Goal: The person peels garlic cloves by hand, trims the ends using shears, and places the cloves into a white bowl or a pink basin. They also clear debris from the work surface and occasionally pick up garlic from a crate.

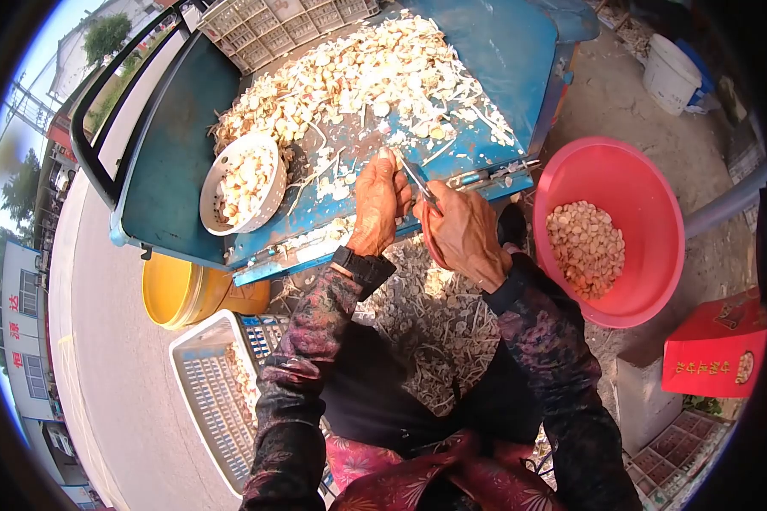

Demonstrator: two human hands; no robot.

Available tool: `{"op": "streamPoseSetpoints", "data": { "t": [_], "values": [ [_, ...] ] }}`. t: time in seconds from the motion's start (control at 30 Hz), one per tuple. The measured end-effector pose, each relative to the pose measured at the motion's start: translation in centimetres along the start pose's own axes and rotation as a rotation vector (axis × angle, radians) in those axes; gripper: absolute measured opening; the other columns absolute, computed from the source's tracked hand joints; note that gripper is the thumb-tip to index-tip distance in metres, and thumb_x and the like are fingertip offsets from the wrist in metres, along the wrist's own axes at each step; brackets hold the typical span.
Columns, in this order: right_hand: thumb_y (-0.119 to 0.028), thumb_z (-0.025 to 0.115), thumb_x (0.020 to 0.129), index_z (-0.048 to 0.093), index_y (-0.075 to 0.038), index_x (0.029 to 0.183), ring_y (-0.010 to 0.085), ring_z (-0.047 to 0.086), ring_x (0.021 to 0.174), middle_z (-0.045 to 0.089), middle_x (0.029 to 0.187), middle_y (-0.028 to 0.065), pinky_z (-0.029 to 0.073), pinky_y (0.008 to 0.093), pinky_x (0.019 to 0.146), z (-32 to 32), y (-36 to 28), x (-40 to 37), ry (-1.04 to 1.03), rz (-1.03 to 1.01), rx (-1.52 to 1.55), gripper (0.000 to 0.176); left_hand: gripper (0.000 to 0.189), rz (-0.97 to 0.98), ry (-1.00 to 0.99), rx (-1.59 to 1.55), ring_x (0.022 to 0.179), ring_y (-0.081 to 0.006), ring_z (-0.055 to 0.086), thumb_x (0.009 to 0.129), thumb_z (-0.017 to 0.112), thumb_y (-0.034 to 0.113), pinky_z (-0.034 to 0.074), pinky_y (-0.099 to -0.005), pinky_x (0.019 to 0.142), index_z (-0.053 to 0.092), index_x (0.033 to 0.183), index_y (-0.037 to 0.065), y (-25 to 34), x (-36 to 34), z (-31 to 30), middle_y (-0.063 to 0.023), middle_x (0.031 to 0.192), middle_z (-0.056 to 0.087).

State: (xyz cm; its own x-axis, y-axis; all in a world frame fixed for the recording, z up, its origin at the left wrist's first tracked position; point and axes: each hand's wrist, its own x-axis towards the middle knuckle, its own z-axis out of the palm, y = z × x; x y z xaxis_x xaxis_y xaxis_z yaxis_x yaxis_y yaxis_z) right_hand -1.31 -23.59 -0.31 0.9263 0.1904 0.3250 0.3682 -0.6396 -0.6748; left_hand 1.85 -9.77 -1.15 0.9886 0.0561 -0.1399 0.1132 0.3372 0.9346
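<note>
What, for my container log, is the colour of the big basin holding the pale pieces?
Pinkish red: the basin shows plainly in the head view.

This is an open-air roadside work spot rather than a room: a blue tabletop (pixel 179 162) with chipped paint stands beside a paved road (pixel 111 358), with trees (pixel 106 34) and buildings with red signs (pixel 13 328) along it in daylight. A heap of pale cut pieces (pixel 375 68), a red basin (pixel 648 213), a yellow bucket (pixel 175 294), a plastic crate (pixel 204 392) and scraps on the bare ground (pixel 435 315) mark informal bulk produce work.
</note>
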Motion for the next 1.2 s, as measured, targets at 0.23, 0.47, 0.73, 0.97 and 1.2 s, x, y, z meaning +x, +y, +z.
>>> {"op": "streamPoseSetpoints", "data": {
  "t": [0.23, 0.47, 0.73, 0.97, 1.2],
  "values": [
    [-0.024, 0.062, 0.085, 0.057, 0.001, 0.076, 0.0278, 0.056, 0.05, 0.054, 0.056, 0.0179, 0.04, 0.0385, 0.048, -0.1, 1.0, 1.2, -0.001, 0.131, 0.361, 0.027, 0.029, -0.126, -0.137, -0.17, 0.05, -0.0061, 0.028, 0.102, 0.033, 0.032, 0.024, -0.0203, 0.039, 0.046, 0.092, 0.009, 0.4, -0.1, -0.4, 0.0045, 0.062, 0.032],
    [-0.026, 0.065, 0.084, 0.06, -0.004, 0.101, 0.0187, 0.059, 0.056, 0.059, 0.063, 0.0107, 0.044, 0.0332, 0.053, -1.0, -0.1, 1.3, 0.032, 0.22, 0.435, 0.029, 0.029, -0.145, -0.246, -0.149, 0.047, -0.0051, 0.026, 0.1, 0.039, 0.035, 0.022, -0.02, 0.039, 0.049, 0.091, 0.009, 0.3, -0.6, -0.7, 0.0056, 0.06, 0.031],
    [-0.017, 0.065, 0.083, 0.059, -0.005, 0.112, 0.0077, 0.057, 0.061, 0.058, 0.064, 0.0056, 0.045, 0.0292, 0.054, -1.2, 0.0, 1.1, 0.08, 0.218, 0.777, 0.032, 0.031, -0.098, -0.206, -0.022, 0.044, -0.0046, 0.03, 0.098, 0.044, 0.039, 0.023, -0.0205, 0.038, 0.052, 0.09, 0.01, -0.3, -1.7, 0.5, 0.0059, 0.057, 0.035],
    [-0.019, 0.064, 0.081, 0.06, -0.004, 0.113, 0.0301, 0.062, 0.065, 0.061, 0.073, 0.0149, 0.048, 0.0378, 0.058, -0.5, -0.3, 0.8, 0.053, 0.104, 0.226, 0.035, 0.03, -0.11, -0.196, -0.166, 0.049, -0.0057, 0.029, 0.1, 0.041, 0.035, 0.025, -0.0196, 0.04, 0.046, 0.086, 0.009, 0.8, -1.3, -0.5, 0.0051, 0.061, 0.032],
    [-0.019, 0.066, 0.079, 0.058, -0.009, 0.12, 0.0318, 0.06, 0.074, 0.058, 0.079, 0.015, 0.047, 0.0415, 0.062, 0.9, 0.2, -0.2, 0.074, -0.036, -0.07, 0.044, 0.028, -0.094, -0.093, -0.22, 0.049, -0.0063, 0.031, 0.101, 0.036, 0.03, 0.025, -0.0202, 0.039, 0.041, 0.081, 0.012, 0.7, -1.2, -0.5, 0.004, 0.062, 0.034]
  ]
}}
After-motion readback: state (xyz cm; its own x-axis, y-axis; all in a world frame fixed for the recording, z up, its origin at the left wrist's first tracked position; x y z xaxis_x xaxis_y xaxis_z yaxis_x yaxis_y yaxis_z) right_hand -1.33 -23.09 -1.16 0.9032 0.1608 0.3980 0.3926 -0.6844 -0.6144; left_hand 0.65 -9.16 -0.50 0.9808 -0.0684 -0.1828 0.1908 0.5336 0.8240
